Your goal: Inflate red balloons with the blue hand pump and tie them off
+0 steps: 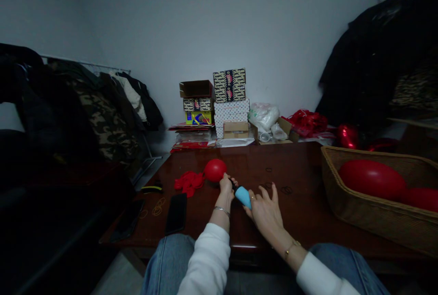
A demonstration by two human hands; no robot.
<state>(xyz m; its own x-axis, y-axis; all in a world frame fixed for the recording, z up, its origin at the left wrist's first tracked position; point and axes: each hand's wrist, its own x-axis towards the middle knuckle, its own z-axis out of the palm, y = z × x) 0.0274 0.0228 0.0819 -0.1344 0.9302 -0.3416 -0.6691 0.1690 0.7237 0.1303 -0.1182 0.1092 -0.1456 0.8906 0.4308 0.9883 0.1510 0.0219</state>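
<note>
A small, partly inflated red balloon (215, 170) sits at the black nozzle end of a light-blue hand pump (242, 197). My left hand (227, 186) is closed where the balloon's neck meets the nozzle; its fingertips are partly hidden. The pump's blue body lies against my right hand (265, 208), held between thumb and palm side with some fingers stretched out. Left of the balloon is a heap of flat red balloons (189, 182). Dark rubber bands (286, 190) lie beyond my right hand, and yellowish bands (158, 207) lie at the left.
A wicker basket (356, 213) with large red balloons stands at the right of the brown table (301, 171). Two dark phone-like slabs, one a phone (176, 213), lie near the left front. Stacked boxes (232, 110) and plastic bags (264, 114) line the back.
</note>
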